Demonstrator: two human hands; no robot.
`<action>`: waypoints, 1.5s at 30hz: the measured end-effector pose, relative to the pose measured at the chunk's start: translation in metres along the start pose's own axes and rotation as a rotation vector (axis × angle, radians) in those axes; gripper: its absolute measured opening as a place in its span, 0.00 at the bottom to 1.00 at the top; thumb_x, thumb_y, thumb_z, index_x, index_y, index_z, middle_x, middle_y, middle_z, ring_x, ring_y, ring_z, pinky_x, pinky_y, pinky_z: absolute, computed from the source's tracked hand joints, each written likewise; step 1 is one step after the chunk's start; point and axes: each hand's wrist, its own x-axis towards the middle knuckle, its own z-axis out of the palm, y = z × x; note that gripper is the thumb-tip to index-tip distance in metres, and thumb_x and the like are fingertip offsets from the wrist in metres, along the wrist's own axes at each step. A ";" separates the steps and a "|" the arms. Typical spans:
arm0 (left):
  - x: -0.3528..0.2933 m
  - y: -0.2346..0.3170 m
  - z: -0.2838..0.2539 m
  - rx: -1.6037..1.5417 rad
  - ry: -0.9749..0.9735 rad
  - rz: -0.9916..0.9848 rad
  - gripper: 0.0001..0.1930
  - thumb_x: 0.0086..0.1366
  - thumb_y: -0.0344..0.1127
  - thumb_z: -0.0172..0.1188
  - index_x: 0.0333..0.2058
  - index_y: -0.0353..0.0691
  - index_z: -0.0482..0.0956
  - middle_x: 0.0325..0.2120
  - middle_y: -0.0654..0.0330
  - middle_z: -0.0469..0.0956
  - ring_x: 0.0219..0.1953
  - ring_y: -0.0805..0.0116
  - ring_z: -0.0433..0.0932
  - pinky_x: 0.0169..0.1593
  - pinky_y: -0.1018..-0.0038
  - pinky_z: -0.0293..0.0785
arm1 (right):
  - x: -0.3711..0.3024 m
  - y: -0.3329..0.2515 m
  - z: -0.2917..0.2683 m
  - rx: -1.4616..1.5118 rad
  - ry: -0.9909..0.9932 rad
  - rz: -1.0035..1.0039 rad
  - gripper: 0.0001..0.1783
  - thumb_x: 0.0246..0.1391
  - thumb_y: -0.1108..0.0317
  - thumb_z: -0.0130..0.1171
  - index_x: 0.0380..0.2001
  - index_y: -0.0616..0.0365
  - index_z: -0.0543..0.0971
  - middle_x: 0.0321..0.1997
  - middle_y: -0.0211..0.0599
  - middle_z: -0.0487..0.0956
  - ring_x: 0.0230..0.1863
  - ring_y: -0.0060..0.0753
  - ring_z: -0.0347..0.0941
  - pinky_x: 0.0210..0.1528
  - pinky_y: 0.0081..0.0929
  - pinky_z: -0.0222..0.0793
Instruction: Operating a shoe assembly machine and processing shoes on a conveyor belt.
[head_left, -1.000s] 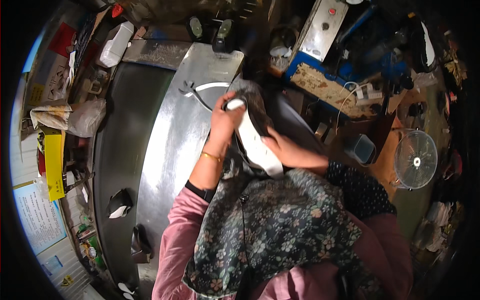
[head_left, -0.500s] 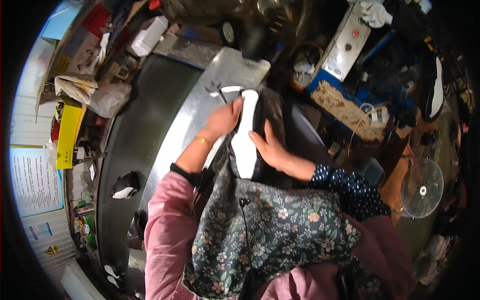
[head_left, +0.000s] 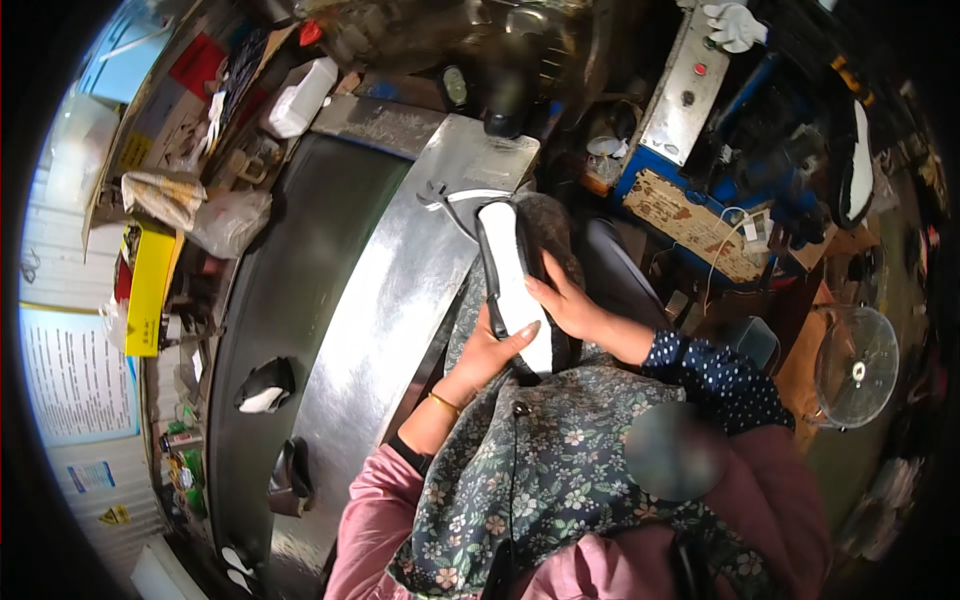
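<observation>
A black shoe upper with a long white sole-shaped face (head_left: pixel 507 260) lies bottom up over my lap, its far end pointing away from me. My left hand (head_left: pixel 486 358) grips its near left side, with the thumb lying across the white face. On the right side my right hand (head_left: pixel 568 302) holds the edge, thumb on the white and fingers around the dark upper. Just beyond the shoe, a metal hand tool with a forked head (head_left: pixel 438 197) lies on the shiny metal table (head_left: pixel 400 240). A floral apron (head_left: pixel 560 450) covers my lap.
A dark belt (head_left: pixel 290 230) runs left of the table, bearing a black-and-white shoe piece (head_left: pixel 265 386). Another dark shoe piece (head_left: pixel 290 478) sits nearer. A blue machine (head_left: pixel 640 165) stands far right, with a round clear disc (head_left: pixel 856 368) below it. A yellow box (head_left: pixel 143 290) stands left.
My left hand has come down from the shoe's far end to its near left side. The shoe has tilted slightly, while my right hand stays on its right edge.
</observation>
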 end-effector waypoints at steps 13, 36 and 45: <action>-0.048 -0.004 -0.139 1.210 0.155 0.226 0.34 0.48 0.40 0.73 0.54 0.34 0.73 0.35 0.44 0.82 0.39 0.48 0.82 0.44 0.61 0.77 | -0.103 -0.263 -0.370 -1.652 1.329 0.142 0.46 0.37 0.48 0.71 0.62 0.46 0.67 0.64 0.45 0.64 0.57 0.56 0.68 0.55 0.48 0.66; 0.051 0.115 -0.018 -0.218 0.055 0.094 0.25 0.67 0.54 0.54 0.47 0.37 0.77 0.37 0.58 0.81 0.35 0.67 0.79 0.43 0.72 0.76 | -0.041 -0.170 -0.064 0.290 -0.175 -0.187 0.57 0.47 0.54 0.73 0.70 0.59 0.49 0.71 0.49 0.56 0.64 0.36 0.64 0.61 0.34 0.66; -0.021 0.070 -0.071 0.410 0.230 0.258 0.30 0.58 0.40 0.69 0.56 0.32 0.71 0.52 0.45 0.75 0.55 0.51 0.74 0.59 0.64 0.68 | -0.041 -0.056 -0.068 0.668 -0.201 0.604 0.30 0.50 0.77 0.61 0.59 0.67 0.69 0.54 0.38 0.77 0.55 0.28 0.73 0.60 0.27 0.66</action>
